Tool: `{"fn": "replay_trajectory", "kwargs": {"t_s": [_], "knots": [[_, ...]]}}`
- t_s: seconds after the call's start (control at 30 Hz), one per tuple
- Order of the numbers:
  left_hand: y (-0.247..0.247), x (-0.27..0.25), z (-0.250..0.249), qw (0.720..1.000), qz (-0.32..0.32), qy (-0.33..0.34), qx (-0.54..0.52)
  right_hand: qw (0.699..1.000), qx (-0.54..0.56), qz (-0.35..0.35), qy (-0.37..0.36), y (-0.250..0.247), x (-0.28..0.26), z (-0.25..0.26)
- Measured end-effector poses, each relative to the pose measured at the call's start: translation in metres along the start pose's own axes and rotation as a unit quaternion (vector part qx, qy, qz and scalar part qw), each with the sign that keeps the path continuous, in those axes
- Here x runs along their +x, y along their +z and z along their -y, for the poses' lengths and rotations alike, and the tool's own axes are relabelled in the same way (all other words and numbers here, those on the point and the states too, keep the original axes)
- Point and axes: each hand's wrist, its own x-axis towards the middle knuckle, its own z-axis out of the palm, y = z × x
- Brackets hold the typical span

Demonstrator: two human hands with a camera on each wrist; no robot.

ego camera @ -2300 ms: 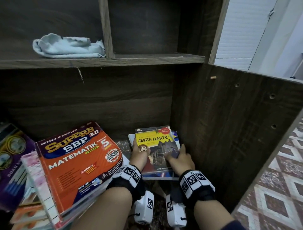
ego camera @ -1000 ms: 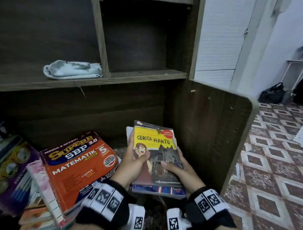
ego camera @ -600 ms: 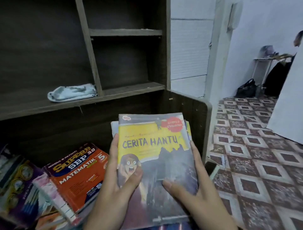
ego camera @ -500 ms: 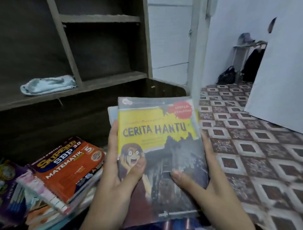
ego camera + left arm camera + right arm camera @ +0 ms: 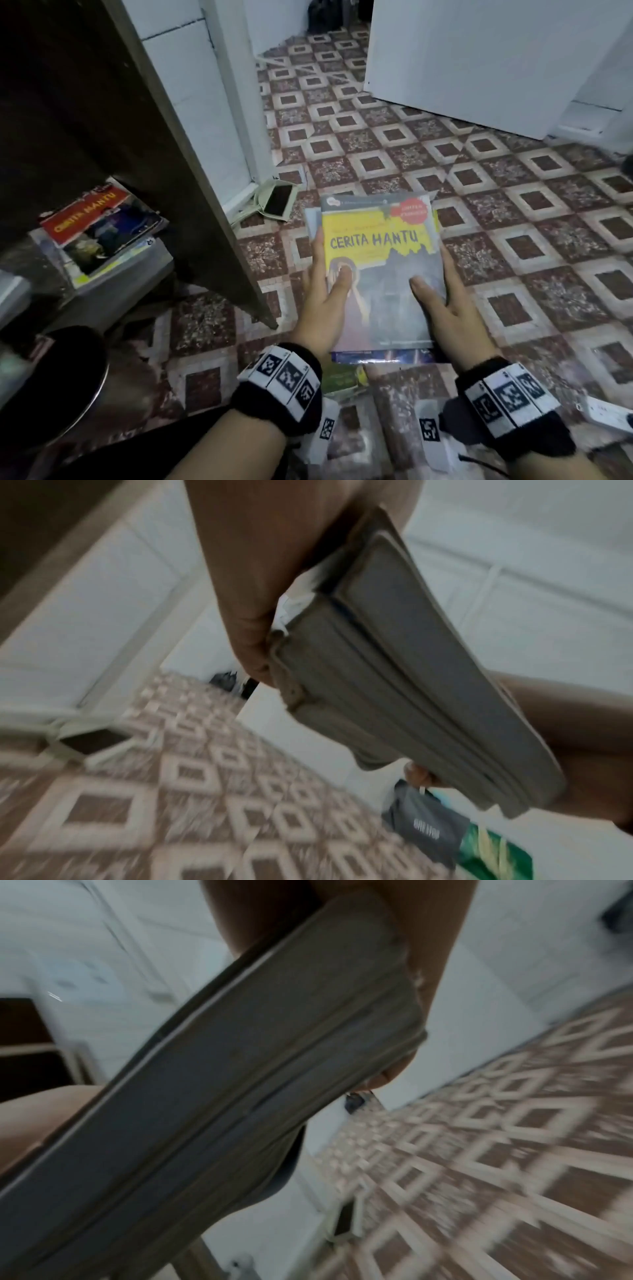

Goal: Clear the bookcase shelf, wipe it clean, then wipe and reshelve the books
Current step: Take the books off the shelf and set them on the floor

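I hold a small stack of books (image 5: 380,270) out over the tiled floor, to the right of the bookcase. The top book has a yellow cover reading CERITA HANTU. My left hand (image 5: 325,298) grips the stack's left edge, thumb on the cover. My right hand (image 5: 445,294) grips its right edge the same way. The wrist views show the grey page edges of the stack (image 5: 394,669) (image 5: 240,1069) with fingers curled underneath. Another CERITA HANTU book (image 5: 99,226) lies on a pile inside the bookcase's bottom shelf at the left.
The bookcase's dark side panel (image 5: 154,137) stands between the shelf and the floor. A dustpan (image 5: 274,202) leans at the white wall. A white panel (image 5: 479,61) stands at the back right. A power strip (image 5: 606,414) lies at the right edge, and a green item (image 5: 342,377) lies below the stack.
Both hands lifted the stack off the bottom shelf and carried it right, out past the bookcase's side panel to over the tiled floor. The view swung right and down with it.
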Motion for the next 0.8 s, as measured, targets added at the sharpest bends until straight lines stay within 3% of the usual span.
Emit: {"fn": "replay_trajectory", "kwargs": {"t_s": [0.1,0.27,0.4,0.73,0.8], "knots": [[0.018,0.013,0.064,0.996,0.016,-0.085,0.015,0.994,-0.007,-0.003,0.105,-0.002,0.004,-0.068],[0.010,0.023,0.150,0.984,-0.001,-0.178,0.006,0.979,-0.041,0.035,0.198,0.032,0.015,-0.154],[-0.011,0.025,0.207,0.972,-0.045,-0.228,0.035,0.970,-0.057,0.071,0.226,0.066,0.022,-0.203],[-0.025,0.035,0.263,0.955,-0.038,-0.295,0.009,0.959,-0.118,0.096,0.237,0.093,0.037,-0.259],[-0.024,0.033,0.273,0.945,-0.015,-0.327,0.026,0.948,-0.152,0.131,0.248,0.091,0.042,-0.272]]}}
